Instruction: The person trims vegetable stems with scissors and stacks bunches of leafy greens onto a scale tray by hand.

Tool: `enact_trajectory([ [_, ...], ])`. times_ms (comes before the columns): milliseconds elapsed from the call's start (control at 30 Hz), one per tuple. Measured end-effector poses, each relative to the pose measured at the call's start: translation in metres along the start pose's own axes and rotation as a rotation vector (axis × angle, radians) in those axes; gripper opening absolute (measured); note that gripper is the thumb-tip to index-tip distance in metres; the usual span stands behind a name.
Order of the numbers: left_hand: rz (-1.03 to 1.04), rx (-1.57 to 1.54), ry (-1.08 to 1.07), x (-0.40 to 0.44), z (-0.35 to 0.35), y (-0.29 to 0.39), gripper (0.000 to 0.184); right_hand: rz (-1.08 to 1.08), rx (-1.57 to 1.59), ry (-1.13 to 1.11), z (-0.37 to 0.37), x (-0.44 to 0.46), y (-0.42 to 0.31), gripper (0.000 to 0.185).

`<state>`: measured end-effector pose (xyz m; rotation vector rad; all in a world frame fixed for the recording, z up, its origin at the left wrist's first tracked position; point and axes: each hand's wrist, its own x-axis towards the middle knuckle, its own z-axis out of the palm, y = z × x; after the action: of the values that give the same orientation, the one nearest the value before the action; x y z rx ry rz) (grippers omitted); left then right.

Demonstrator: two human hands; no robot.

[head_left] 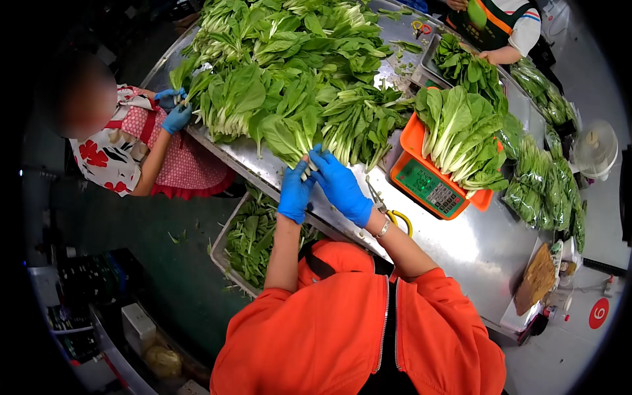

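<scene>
In blue gloves, my left hand (295,192) and my right hand (341,187) meet at the near edge of the metal table. Their fingers close around the pale stem ends of a small bunch of leafy greens (282,137), whose leaves point away from me. Beyond it spreads a large pile of leafy greens (283,49). Scissors with yellow handles (403,222) lie close to my right wrist, partly hidden by it. To the right stands an orange digital scale (421,181), loaded with leafy greens (457,135).
A co-worker's gloved hands (178,112) hold greens at the left edge. Another person (503,33) handles greens at the far right. Bagged greens (540,178) line the right side. A bin of leaves (253,234) sits below the table (454,253). Red-and-yellow scissors (421,27) lie far back.
</scene>
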<state>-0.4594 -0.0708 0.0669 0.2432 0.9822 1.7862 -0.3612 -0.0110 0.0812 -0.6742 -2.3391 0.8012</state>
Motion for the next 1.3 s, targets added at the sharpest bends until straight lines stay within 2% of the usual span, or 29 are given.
enact_trajectory([
  [67, -0.047, -0.229, -0.081, -0.002, 0.0, 0.001, 0.033, -0.068, 0.046, 0.072, 0.001, -0.002, 0.0, 0.031],
  [133, -0.051, -0.256, -0.044, 0.0, -0.01, -0.007, 0.03, -0.04, 0.279, 0.138, 0.002, -0.007, 0.001, 0.022],
  [200, -0.041, -0.247, 0.062, 0.002, -0.014, -0.01, 0.022, -0.023, 0.246, 0.157, 0.001, -0.013, 0.001, 0.019],
  [300, 0.026, -0.215, 0.029, 0.002, -0.019, -0.014, 0.022, 0.003, 0.182, 0.185, -0.002, -0.022, 0.003, 0.013],
  [367, 0.067, -0.158, 0.095, 0.002, -0.02, -0.008, 0.024, 0.053, 0.14, 0.091, -0.007, -0.026, 0.007, 0.018],
  [400, 0.145, -0.252, 0.169, 0.006, -0.027, 0.0, 0.026, 0.056, 0.14, 0.09, -0.011, -0.028, 0.01, 0.018],
  [467, 0.225, -0.351, 0.242, 0.005, -0.027, 0.016, 0.028, 0.236, -0.129, -0.288, -0.021, -0.027, 0.019, 0.031],
  [500, 0.23, -0.374, 0.267, -0.003, -0.017, 0.03, 0.029, 0.24, -0.13, -0.29, -0.02, -0.025, 0.024, 0.031],
  [567, 0.237, -0.398, 0.291, -0.005, -0.023, 0.032, 0.031, 0.516, -0.262, -0.013, -0.013, -0.013, 0.045, 0.04],
  [633, 0.14, -0.516, -0.05, 0.002, -0.048, 0.015, 0.033, 0.562, -0.306, -0.047, 0.006, -0.006, 0.076, 0.043],
  [700, 0.143, -0.479, -0.059, -0.001, -0.031, 0.015, 0.033, 0.619, 0.053, -0.002, 0.021, -0.002, 0.097, 0.044],
  [733, 0.116, -0.526, -0.119, 0.003, -0.033, 0.01, 0.033, 0.551, 0.188, 0.066, 0.021, -0.001, 0.1, 0.036],
  [767, 0.086, -0.575, -0.174, 0.004, -0.035, 0.006, 0.033, 0.55, 0.184, 0.066, 0.02, -0.003, 0.104, 0.036],
  [833, 0.085, -0.582, -0.149, 0.004, -0.032, 0.004, 0.028, 0.779, 0.818, 0.141, -0.001, -0.002, 0.086, 0.026],
  [867, 0.072, -0.612, -0.175, 0.006, -0.036, 0.001, 0.025, 0.824, 0.867, 0.16, -0.018, -0.001, 0.069, 0.02],
  [933, 0.06, -0.644, -0.205, 0.006, -0.037, -0.002, 0.022, 0.776, 0.896, 0.199, -0.028, -0.004, 0.065, 0.021],
  [1033, 0.047, -0.563, -0.128, 0.006, -0.027, -0.005, 0.017, 0.688, 0.927, 0.266, -0.057, -0.001, 0.039, 0.021],
  [1100, -0.007, -0.494, 0.047, 0.0, -0.02, -0.008, 0.016, 0.61, 1.0, 0.257, -0.065, -0.001, 0.029, 0.019],
  [1167, -0.004, -0.474, -0.007, 0.005, -0.027, -0.015, 0.014, 0.606, 1.078, 0.251, -0.063, -0.001, 0.036, 0.017],
  [1300, 0.001, -0.271, 0.076, 0.0, -0.007, -0.014, 0.017, 0.478, 1.162, 0.251, -0.058, -0.006, 0.029, 0.02],
])
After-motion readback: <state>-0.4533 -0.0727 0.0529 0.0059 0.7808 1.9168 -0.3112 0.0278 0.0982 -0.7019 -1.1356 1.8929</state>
